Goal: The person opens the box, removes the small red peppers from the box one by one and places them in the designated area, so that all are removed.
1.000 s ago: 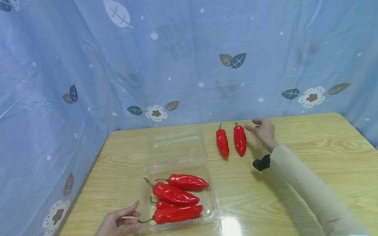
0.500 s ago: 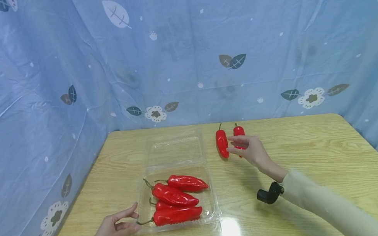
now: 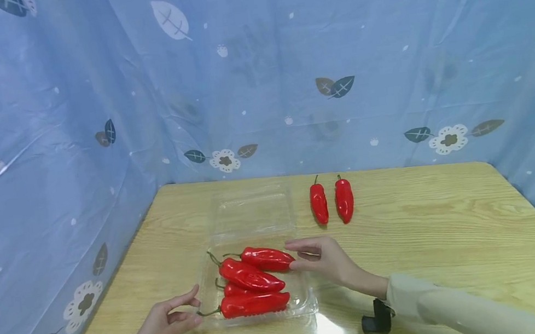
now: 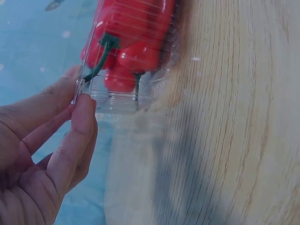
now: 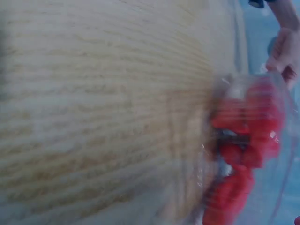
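Note:
Several red peppers (image 3: 252,276) with green stems lie in a clear plastic clamshell box (image 3: 308,301), its lid (image 3: 251,211) folded back. My left hand (image 3: 162,328) pinches the box's left front edge; in the left wrist view, thumb and fingers (image 4: 77,129) meet on the clear rim, by a pepper stem. At the box's right side is my right hand (image 3: 330,262), fingers apart and pointing left, beside the tip of the rearmost pepper (image 3: 267,259). It holds nothing that I can see. The right wrist view is blurred, with the peppers (image 5: 262,117) at its right.
Two more red peppers, one (image 3: 318,205) left of the other (image 3: 344,201), lie near the table's back edge, stems pointing away. Wooden table surface (image 3: 433,225) spreads to the right. A blue patterned curtain (image 3: 256,69) stands behind and at the sides.
My right hand has come from beside the right back pepper, leftward and nearer, to the box's right side. Both back peppers remain in place. The left hand stays at the box edge.

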A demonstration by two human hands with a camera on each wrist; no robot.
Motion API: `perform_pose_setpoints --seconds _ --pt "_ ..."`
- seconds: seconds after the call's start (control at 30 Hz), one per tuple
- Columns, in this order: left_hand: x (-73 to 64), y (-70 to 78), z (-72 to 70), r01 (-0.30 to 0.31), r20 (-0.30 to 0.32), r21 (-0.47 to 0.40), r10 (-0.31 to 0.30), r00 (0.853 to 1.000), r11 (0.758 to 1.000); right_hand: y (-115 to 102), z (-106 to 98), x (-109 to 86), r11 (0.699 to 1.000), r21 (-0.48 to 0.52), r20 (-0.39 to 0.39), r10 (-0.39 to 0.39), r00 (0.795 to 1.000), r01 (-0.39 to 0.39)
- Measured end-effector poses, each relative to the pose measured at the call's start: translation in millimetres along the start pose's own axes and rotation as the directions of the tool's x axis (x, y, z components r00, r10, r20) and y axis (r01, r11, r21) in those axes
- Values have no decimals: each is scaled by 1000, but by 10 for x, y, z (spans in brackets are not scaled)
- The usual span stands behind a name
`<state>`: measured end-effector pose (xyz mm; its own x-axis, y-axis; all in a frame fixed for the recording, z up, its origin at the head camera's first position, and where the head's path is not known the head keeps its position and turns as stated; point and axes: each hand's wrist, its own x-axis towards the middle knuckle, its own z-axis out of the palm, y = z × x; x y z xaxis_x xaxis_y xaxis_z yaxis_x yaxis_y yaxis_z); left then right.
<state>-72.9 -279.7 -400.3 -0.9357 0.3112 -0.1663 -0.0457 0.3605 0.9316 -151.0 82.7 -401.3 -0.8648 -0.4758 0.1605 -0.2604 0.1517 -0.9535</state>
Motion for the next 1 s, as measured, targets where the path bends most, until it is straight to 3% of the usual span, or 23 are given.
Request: perform_pose_setpoints --seconds 0.37,0.67,0.77,0.93,1.0 --pt "16 19 11 -11 -3 17 11 1000 1000 154 181 386 989 -110 160 -77 984 95" --pt "-7 27 3 11 -24 45 -10 1000 999 179 310 610 966 -182 292 -125 948 184" --pt "-2 34 0 9 -22 45 -8 1000 999 171 347 672 944 -254 334 -119 935 211" --pt "4 42 -3 13 -22 55 -12 1000 998 167 384 757 882 -367 412 -132 901 297" --pt "8 44 -4 14 -18 58 -13 1000 998 166 387 778 856 -409 424 -129 897 316"
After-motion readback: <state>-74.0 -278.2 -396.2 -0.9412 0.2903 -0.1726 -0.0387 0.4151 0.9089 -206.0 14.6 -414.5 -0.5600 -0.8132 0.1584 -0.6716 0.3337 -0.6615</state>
